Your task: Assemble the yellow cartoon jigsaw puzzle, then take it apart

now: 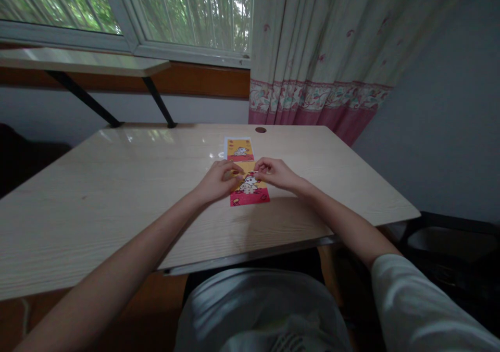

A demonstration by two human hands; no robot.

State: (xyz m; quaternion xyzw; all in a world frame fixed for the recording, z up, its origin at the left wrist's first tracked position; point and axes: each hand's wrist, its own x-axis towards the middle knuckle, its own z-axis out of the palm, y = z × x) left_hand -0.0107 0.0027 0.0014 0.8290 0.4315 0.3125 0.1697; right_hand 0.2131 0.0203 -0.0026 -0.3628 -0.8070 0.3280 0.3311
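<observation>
In the head view, a yellow and red picture card [250,197] with a white cartoon animal lies on the table in front of me. My left hand [222,179] rests over its left edge, thumb and fingers curled close together. Across from it, my right hand [275,174] is at the card's upper right, its thumb and fingertips pinched. Whatever is between the fingertips of either hand is too small to make out. Just beyond, and close to the first, lies a second, similar card [241,150] with a white border.
The pale wooden table [128,196] has a round brown cable hole [261,129] near its back edge. A raised shelf [86,61] on black supports stands at the back left. Behind are a window [191,13] and a patterned curtain [312,55]. A dark chair [449,242] is at right.
</observation>
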